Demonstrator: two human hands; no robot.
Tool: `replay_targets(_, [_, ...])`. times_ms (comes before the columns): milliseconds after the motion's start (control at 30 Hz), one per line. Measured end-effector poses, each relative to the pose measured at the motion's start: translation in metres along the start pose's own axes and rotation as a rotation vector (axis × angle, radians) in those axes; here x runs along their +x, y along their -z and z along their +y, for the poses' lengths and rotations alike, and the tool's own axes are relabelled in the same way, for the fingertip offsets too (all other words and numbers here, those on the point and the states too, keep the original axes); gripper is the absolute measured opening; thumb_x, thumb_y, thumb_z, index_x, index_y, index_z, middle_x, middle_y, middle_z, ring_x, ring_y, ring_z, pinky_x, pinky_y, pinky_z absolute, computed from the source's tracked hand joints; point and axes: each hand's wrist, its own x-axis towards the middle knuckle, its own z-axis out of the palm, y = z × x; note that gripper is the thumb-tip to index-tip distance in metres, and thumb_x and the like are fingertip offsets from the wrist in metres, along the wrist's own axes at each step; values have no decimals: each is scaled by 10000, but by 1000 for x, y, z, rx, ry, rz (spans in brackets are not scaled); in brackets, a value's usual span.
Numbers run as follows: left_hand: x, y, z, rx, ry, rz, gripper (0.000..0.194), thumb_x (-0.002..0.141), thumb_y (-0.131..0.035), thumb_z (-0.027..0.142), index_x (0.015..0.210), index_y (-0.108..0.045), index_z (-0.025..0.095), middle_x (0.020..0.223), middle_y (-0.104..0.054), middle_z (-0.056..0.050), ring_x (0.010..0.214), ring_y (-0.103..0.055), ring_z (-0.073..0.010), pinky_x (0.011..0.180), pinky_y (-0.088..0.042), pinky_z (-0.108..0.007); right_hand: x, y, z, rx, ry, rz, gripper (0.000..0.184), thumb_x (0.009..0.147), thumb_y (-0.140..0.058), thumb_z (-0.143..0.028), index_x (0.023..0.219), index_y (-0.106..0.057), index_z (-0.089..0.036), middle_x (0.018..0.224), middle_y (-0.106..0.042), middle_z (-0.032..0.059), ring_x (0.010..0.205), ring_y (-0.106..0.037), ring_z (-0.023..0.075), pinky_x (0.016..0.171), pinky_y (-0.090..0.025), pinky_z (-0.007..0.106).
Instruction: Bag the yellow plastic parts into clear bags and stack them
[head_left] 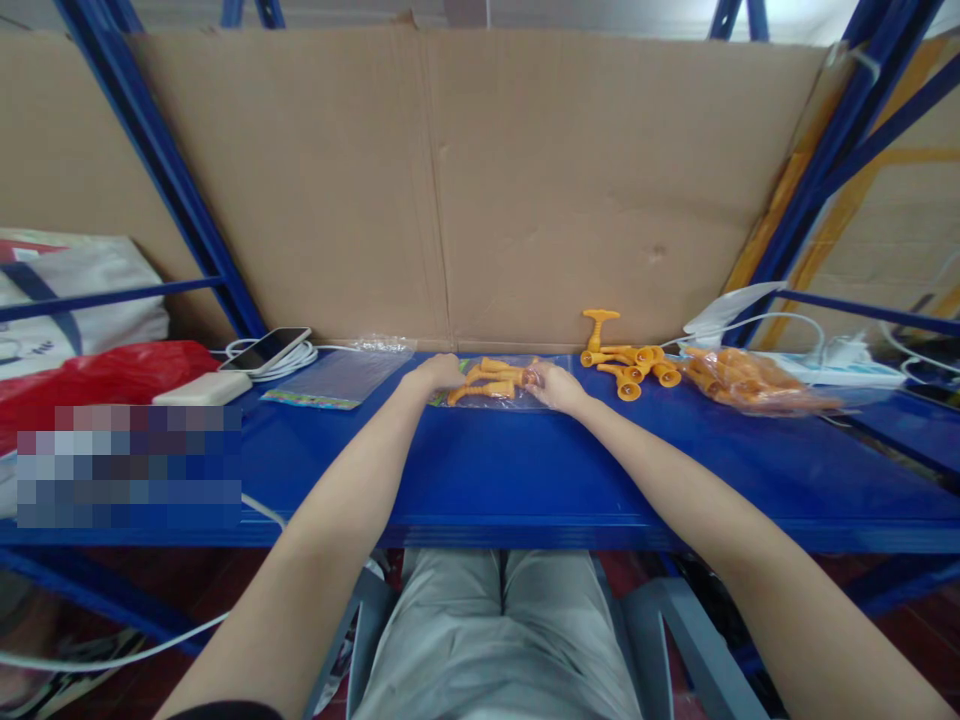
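A clear plastic bag (pixel 487 402) lies on the blue shelf between my hands, with several orange T-shaped plastic pieces (pixel 495 388) in or on it; I cannot tell which. My left hand (pixel 437 374) is closed on the bag's left end, beside a coloured printed strip. At the right, my right hand (pixel 556 387) is closed on the bag near the ends of the orange pieces, its fingertips partly hidden. A loose pile of similar orange pieces (pixel 637 366) lies right of my right hand, one standing upright.
A filled bag of orange pieces (pixel 750 380) lies farther right, near white cables. Flat clear bags (pixel 337 378) lie on the left, beside a phone (pixel 266 350), a white box (pixel 202 389) and a red bag (pixel 135 372). Cardboard (pixel 562 180) backs the blue shelf (pixel 510 475).
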Motion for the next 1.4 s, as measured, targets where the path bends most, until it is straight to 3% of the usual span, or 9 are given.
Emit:
replay_targets(167, [0,-1,0,11,-48,9,312,754,-563,258,955,-751,113,925,-750,-144,881,-710,-250,704,-517,-218,-1,2,1,124,100,-45,468,828,-659,-291,1264,-605,-131,939,-720,75,816,-665,188,761,-488,276])
replay_targets(233, [-1,-2,-1,-22,-57,0,307,748,-538,217,947,-750,118,923,-749,-127,845,-709,-227,668,-515,-207,-1,2,3,148,112,-58,500,800,-692,-305,1262,-605,-132,916,-716,61,784,-657,178,731,-480,268])
replay_targets(467, [5,-8,-9,-230,-80,-10,364,660,-490,122,914,-750,130,841,-734,-74,686,-683,-177,570,-518,-205,1,4,0,37,75,-20,264,813,-690,-302,1043,-662,-175,814,-695,34,728,-630,162,681,-442,247])
replay_targets(600, [11,-12,-12,-255,-109,24,358,665,-484,134,900,-754,128,793,-723,-62,671,-676,-179,565,-519,-209,0,7,-5,-45,43,-32,222,816,-690,-317,989,-662,-180,842,-701,50,771,-650,180,672,-431,239])
replay_targets(767, [13,-13,-11,-237,-116,43,294,736,-494,173,877,-747,124,813,-727,-66,725,-682,-183,585,-505,-200,2,3,-2,16,41,-34,225,818,-673,-269,1017,-636,-170,821,-692,33,735,-636,160,655,-424,232])
replay_targets(967, [14,-18,-5,-139,-118,164,214,796,-574,308,798,-726,158,912,-749,-85,899,-683,-213,707,-489,-208,4,-7,6,160,88,80,202,775,-679,-228,955,-599,-187,868,-687,31,789,-627,166,743,-457,268])
replay_targets(1100, [16,-22,-2,-110,-110,173,244,828,-572,367,832,-703,161,981,-741,-110,940,-678,-233,699,-475,-222,3,-7,6,174,29,98,179,761,-681,-263,876,-562,-194,806,-657,18,725,-600,165,668,-444,257])
replay_targets(1267, [16,-25,-1,-83,-111,185,253,871,-521,340,933,-681,153,1032,-729,-116,958,-673,-227,705,-465,-224,2,-7,5,217,22,79,146,766,-654,-236,719,-520,-200,741,-634,19,695,-591,164,657,-444,257])
replay_targets(1400, [20,-28,-3,-73,-122,196,240,888,-493,293,971,-668,152,1066,-719,-122,1008,-663,-231,724,-458,-227,1,-5,4,244,65,42,51,759,-616,-162,739,-576,-187,813,-671,48,761,-632,183,709,-479,275])
